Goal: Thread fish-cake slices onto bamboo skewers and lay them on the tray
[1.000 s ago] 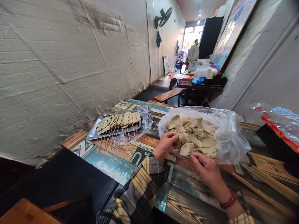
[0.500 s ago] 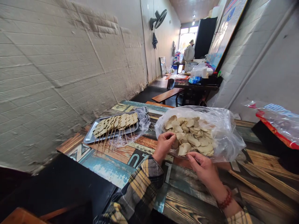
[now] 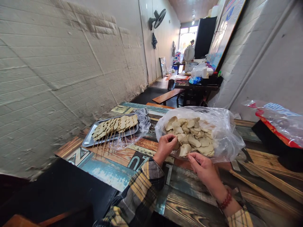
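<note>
My left hand (image 3: 165, 147) is closed in a pinch at the near left of a heap of pale, thin slices (image 3: 197, 137). A thin wooden skewer (image 3: 180, 143), mostly hidden, appears to run from its fingertips. Just below lies a single curled slice (image 3: 184, 150); my right hand (image 3: 204, 167) pinches its near right edge between thumb and forefinger. The heap rests in an opened clear plastic bag (image 3: 227, 135). To the left, a metal tray (image 3: 88, 141) carries several finished skewers of overlapping slices (image 3: 115, 126), their sticks pointing toward me.
Bare wooden sticks (image 3: 267, 186) lie at the right on the patterned table (image 3: 106, 167). Behind them is a black container (image 3: 272, 138) with red-edged plastic packaging. Crumpled plastic (image 3: 143, 121) touches the tray. A bench (image 3: 168, 96), a cluttered table and a person (image 3: 192, 42) are farther back.
The view has shifted slightly, so everything sits a little farther left. Both hands keep nearly the same pinch around the curled slice.
</note>
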The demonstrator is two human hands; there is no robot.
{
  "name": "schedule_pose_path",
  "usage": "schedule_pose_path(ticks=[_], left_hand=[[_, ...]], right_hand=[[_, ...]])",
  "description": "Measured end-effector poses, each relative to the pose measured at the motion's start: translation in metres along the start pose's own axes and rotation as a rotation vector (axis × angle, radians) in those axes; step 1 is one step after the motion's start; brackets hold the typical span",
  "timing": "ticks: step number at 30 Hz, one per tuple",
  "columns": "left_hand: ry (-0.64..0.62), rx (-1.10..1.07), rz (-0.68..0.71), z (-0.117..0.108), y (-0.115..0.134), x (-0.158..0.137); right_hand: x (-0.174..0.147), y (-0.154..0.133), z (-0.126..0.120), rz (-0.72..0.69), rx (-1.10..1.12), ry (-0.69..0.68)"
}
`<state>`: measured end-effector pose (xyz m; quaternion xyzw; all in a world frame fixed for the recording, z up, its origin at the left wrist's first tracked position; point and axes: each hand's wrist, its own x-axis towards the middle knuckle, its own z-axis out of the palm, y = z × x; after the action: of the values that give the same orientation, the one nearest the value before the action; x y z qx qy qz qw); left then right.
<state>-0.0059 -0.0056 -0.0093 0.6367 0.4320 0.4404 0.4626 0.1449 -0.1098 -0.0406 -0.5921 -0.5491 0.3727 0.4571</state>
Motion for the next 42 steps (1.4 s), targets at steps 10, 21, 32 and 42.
schedule_pose_path(ticks=[10,21,32,42], left_hand=[[-0.171,-0.473,-0.245,0.001,0.002,-0.003],[-0.246,-0.672,-0.385,0.001,0.005,-0.006],[-0.219,-0.626,-0.462,0.008,0.003,-0.008],[-0.133,-0.685,-0.461,0.011,0.000,-0.008]], right_hand=[[0.002,-0.008,0.001,0.012,0.122,0.053],[-0.001,-0.016,-0.004,-0.119,-0.198,0.155],[0.000,-0.011,0.002,-0.210,-0.264,0.153],[0.001,-0.008,0.001,-0.153,-0.237,0.068]])
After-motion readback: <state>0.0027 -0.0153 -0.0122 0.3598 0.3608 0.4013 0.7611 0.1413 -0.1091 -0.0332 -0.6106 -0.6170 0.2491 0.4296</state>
